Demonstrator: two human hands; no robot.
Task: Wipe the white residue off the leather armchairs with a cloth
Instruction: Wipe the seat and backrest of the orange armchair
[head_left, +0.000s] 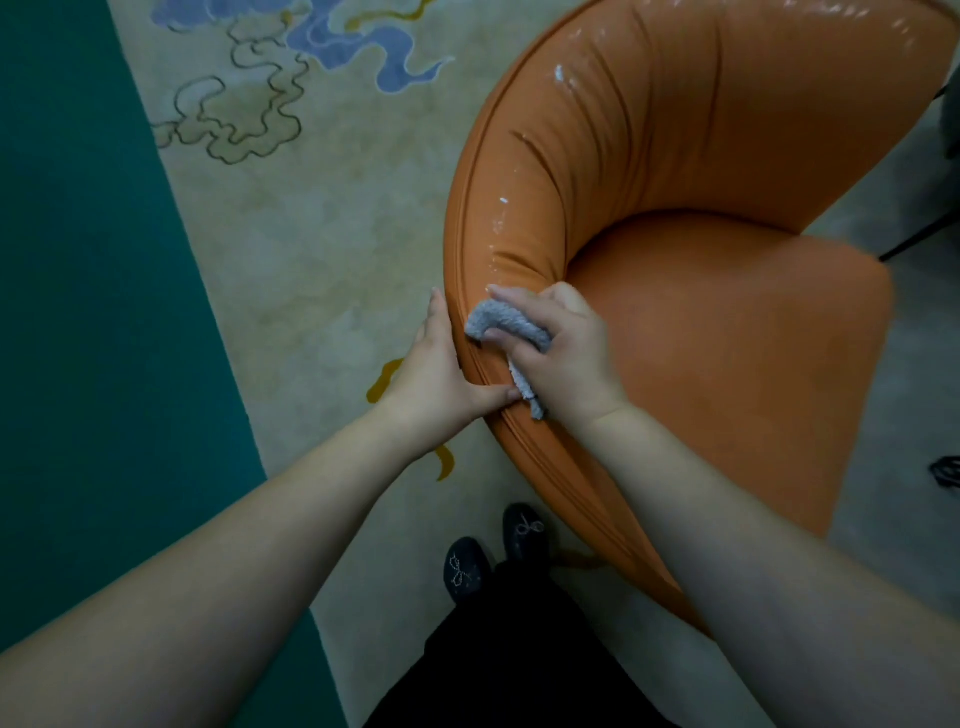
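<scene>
An orange leather armchair (675, 171) fills the upper right, seen from above. White residue (503, 200) speckles its curved back and left armrest, with more streaks near the top rim. My right hand (561, 353) grips a grey cloth (506, 325) and holds it against the end of the left armrest. My left hand (436, 369) rests flat on the outer side of that armrest, fingers straight, thumb lying along the piped seam next to the cloth's hanging corner.
A beige rug (322, 249) with blue and outlined cloud patterns lies under the chair, bordered by a teal floor strip (78, 312) on the left. My black shoes (493, 551) stand beside the chair's base. Dark furniture legs (919, 234) show at the right edge.
</scene>
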